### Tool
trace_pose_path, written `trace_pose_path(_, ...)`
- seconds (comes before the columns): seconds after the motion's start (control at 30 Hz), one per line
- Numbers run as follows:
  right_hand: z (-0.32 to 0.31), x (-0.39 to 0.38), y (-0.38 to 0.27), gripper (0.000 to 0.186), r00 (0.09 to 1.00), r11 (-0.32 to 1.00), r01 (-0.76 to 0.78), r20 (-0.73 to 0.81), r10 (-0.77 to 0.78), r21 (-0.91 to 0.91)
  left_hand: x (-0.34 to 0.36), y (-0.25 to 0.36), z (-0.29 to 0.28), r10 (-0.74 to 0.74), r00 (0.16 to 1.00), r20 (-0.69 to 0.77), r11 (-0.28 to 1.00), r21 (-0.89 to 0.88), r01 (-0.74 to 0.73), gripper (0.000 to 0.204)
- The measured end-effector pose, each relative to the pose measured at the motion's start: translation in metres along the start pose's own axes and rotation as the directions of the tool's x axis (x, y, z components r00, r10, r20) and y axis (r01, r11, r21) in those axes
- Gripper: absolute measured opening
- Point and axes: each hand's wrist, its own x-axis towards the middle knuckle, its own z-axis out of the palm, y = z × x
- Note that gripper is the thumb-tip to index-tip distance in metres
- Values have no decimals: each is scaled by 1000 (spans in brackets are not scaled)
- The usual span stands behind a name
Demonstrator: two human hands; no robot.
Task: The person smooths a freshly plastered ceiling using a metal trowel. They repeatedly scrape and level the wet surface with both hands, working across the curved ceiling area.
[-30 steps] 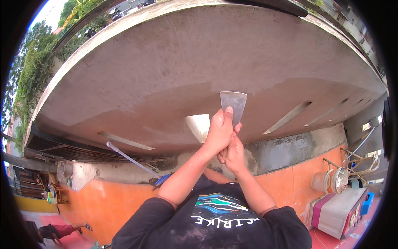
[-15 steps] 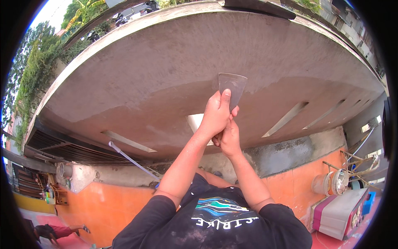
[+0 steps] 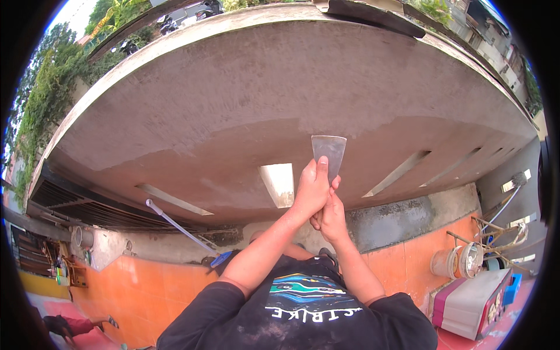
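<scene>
A wide metal scraper (image 3: pixel 331 149) points up and away from me, its broad blade edge at or close to the grey-brown wall (image 3: pixel 233 87). My left hand (image 3: pixel 313 185) is closed round its lower part, thumb lying flat along the blade. Just below, my right hand (image 3: pixel 332 217) is closed as well, its fingers wrapped under the left hand at the handle, which both hands hide. Lighter and rougher above, the wall turns smoother and darker below, with the blade's edge a little under that boundary. Whether the blade touches the surface I cannot tell.
Slots pierce the wall, including a wide opening (image 3: pixel 279 184) left of my hands. A pale pole (image 3: pixel 181 224) leans at lower left. Right, buckets (image 3: pixel 461 261) stand near a grey-and-purple box (image 3: pixel 472 303) on orange flooring (image 3: pixel 151 291). Another person's leg (image 3: pixel 87 322) shows lower left.
Both hands and the scraper have moved down the wall, from the lighter upper area into the darker band. The grip looks the same. The view has shifted slightly.
</scene>
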Motion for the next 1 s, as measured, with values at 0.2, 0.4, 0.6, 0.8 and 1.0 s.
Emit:
trace_pose_path(0.2, 19, 25, -12, 44, 999, 996, 40, -26, -42, -82, 17, 24, -3, 106, 994, -6, 993, 53, -105, 42)
trace_pose_path(0.4, 27, 55, -62, 42, 966, 972, 228, 139, -218, -56, 28, 79, 3, 273, 961, 39, 962, -12, -273, 44)
trace_pose_path(0.6, 7, 5, -16, 34, 997, 1000, -1, 71, 1, 0, 3, 19, 0, 28, 1000, 8, 998, -56, -28, 43)
trace_pose_path(0.8, 12, 13, 7, 33, 1000, 1000, -12, -4, 12, 12, 11, 7, -14, -23, 1000, 17, 1000, 0, 23, 43)
trace_pose_path(1.0, 31, 56, -41, 48, 974, 974, 215, 91, -208, -72, 27, 67, -5, 221, 975, 37, 975, 10, -221, 43)
